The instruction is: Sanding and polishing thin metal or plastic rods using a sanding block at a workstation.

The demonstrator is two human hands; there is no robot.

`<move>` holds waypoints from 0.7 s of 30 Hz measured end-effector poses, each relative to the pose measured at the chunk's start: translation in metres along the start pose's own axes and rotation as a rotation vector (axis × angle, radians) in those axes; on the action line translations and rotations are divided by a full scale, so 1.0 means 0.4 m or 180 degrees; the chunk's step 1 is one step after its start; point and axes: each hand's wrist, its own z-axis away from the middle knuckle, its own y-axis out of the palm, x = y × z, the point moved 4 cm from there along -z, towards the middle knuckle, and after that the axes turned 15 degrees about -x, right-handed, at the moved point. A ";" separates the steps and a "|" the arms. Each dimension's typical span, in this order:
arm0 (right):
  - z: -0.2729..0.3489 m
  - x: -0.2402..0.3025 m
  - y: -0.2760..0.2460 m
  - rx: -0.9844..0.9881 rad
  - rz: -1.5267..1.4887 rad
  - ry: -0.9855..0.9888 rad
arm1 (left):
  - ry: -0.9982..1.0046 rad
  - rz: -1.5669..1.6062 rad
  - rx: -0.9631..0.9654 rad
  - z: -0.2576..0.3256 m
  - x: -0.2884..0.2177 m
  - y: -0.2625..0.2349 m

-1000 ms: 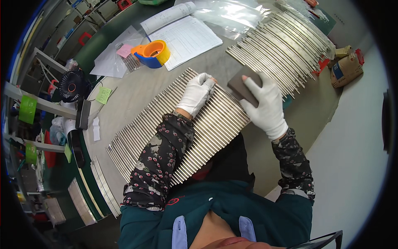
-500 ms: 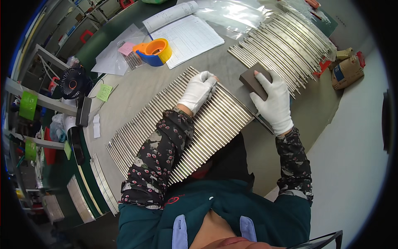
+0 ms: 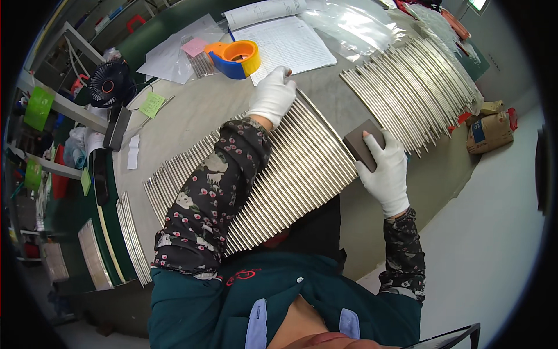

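A wide row of thin metal rods (image 3: 296, 168) lies side by side on the grey table, slanting from far left to near right. My left hand (image 3: 272, 98), in a white glove with bare fingertips, is at the far end of this row. Its fingers are curled together, and whatever they may hold is hidden. Gripped in my gloved right hand (image 3: 386, 174) is a dark grey-brown rectangular block (image 3: 361, 139), close to the row's right edge. My right thumb presses on the block's top face.
A second batch of metal rods (image 3: 412, 87) lies at the far right. Behind my left hand are an orange-and-blue tape dispenser (image 3: 237, 59) and an open record sheet (image 3: 296, 46). A small black fan (image 3: 109, 84) stands at the left, and more rods (image 3: 132, 238) lie at the near left.
My left hand has slid away from me toward the rods' far end. My right hand has brought the block nearer to me. The rod that stuck out past the row's near right corner no longer does.
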 end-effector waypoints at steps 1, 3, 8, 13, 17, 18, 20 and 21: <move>0.000 -0.008 0.001 0.0059 -0.0031 -0.0003 | 0.0264 -0.0106 0.0095 0.044 -0.043 -0.029; -0.005 -0.008 0.005 0.0153 -0.0102 -0.0069 | 0.1164 -0.0009 0.0423 0.142 -0.073 -0.071; -0.015 -0.013 0.014 0.0169 -0.0403 -0.0243 | 0.2442 -0.0407 0.1820 0.418 -0.106 -0.215; 0.002 -0.034 -0.039 0.0013 -0.0342 0.0246 | 0.2194 -0.0510 0.2060 0.527 -0.034 -0.305; 0.020 0.084 -0.046 0.0249 -0.0691 0.0071 | 0.1861 -0.0648 0.1973 0.555 0.029 -0.352; 0.025 0.115 -0.043 0.0314 -0.0808 0.0029 | 0.1855 -0.0686 0.1975 0.556 0.041 -0.357; 0.038 0.164 -0.036 0.0403 -0.0980 -0.0010 | 0.1871 -0.0633 0.1939 0.562 0.055 -0.357; 0.036 0.188 -0.038 0.0455 -0.1032 -0.0041 | 0.1912 -0.0586 0.1919 0.564 0.059 -0.355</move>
